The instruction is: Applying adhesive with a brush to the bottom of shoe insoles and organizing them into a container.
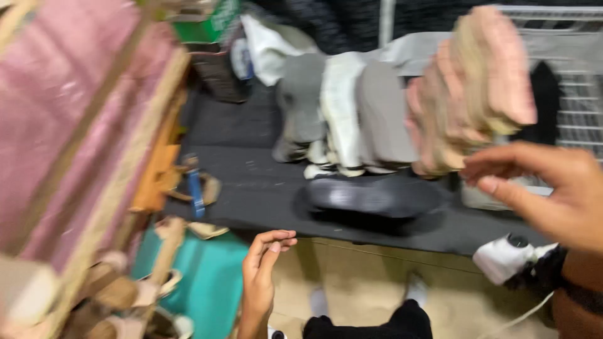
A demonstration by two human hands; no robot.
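The picture is blurry. The right hand (553,194) is loose and empty, fingers bent a little, held up on the right side. Just beside it, a bit farther away, is a stack of flat pink and tan shoe soles (477,81), leaning over on the dark counter (251,188). The left hand (264,263) is near, low down, empty too, with soft curled fingers.
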